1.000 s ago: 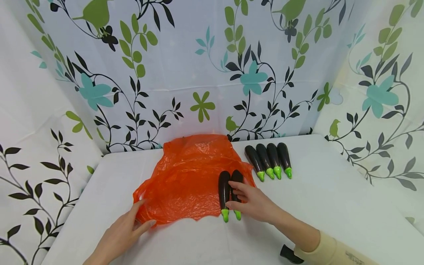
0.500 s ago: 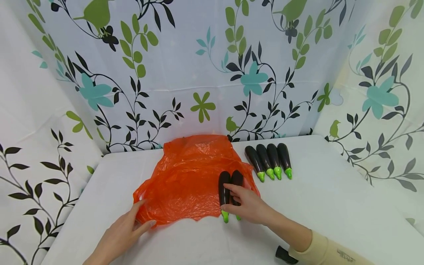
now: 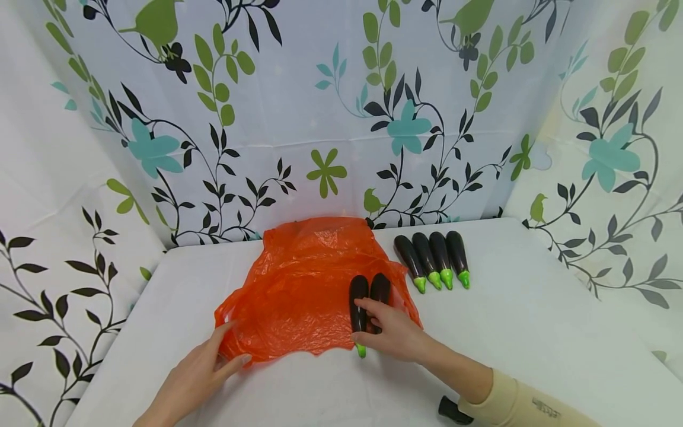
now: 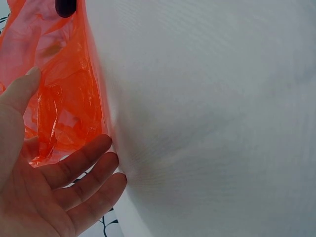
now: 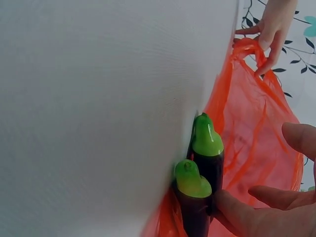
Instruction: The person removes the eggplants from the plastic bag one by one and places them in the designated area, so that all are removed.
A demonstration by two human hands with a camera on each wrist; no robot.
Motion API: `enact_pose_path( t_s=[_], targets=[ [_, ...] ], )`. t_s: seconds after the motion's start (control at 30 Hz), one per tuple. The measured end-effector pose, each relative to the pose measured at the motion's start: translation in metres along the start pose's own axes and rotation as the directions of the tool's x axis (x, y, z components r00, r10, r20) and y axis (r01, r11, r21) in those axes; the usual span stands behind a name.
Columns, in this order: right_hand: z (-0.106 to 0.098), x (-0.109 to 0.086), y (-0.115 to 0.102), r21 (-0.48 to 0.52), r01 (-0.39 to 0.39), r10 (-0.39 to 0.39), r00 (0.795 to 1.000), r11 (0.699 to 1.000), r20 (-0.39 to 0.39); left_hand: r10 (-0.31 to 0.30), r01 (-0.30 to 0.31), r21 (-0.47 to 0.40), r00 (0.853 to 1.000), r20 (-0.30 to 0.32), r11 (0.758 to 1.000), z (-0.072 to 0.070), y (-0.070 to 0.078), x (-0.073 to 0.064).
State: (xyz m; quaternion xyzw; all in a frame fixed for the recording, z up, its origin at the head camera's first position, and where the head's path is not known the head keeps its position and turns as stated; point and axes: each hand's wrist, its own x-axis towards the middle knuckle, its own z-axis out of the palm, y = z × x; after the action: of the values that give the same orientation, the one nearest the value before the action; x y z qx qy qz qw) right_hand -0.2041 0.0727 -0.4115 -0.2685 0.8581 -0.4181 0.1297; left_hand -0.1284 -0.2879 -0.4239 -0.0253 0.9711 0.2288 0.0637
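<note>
Loosely spread, the right hand [image 3: 397, 335] bends over two eggplants [image 3: 358, 293] at the near right corner of the bag [image 3: 299, 308]; the left hand [image 3: 192, 376], also spread, sits by its near left corner. Sideways pressure could roll the smooth pair off or ruck the loose film.

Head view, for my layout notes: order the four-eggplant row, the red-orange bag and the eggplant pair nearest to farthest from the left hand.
1. Red-orange bag: its near left corner touches the left hand.
2. Eggplant pair: toward the bag's right side.
3. Four-eggplant row: farthest, off to the right of the bag.
</note>
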Motion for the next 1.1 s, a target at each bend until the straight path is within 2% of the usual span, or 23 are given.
enact_pose_path(
  t_s=[0.33, 0.6, 0.8, 1.1],
  targets=[
    [0.006, 0.006, -0.002, -0.116, 0.01, -0.009, 1.0, 0.993, 0.004, -0.005, 0.005, -0.006, 1.0, 0.004, 1.0, 0.001, -0.002, 0.0],
    [0.011, 0.015, -0.003, -0.15, -0.034, 0.035, 0.999, 0.988, 0.008, -0.002, 0.002, -0.004, 1.0, 0.005, 1.0, 0.001, -0.002, 0.001],
    [0.013, 0.02, -0.001, -0.173, -0.031, 0.035, 0.999, 0.984, 0.021, -0.003, 0.003, -0.004, 1.0, 0.008, 1.0, 0.001, -0.002, 0.001],
    [0.016, 0.025, -0.002, -0.191, -0.066, 0.075, 0.996, 0.979, 0.04, -0.005, 0.006, -0.015, 1.0, 0.017, 1.0, 0.0, -0.001, 0.001]
  ],
)
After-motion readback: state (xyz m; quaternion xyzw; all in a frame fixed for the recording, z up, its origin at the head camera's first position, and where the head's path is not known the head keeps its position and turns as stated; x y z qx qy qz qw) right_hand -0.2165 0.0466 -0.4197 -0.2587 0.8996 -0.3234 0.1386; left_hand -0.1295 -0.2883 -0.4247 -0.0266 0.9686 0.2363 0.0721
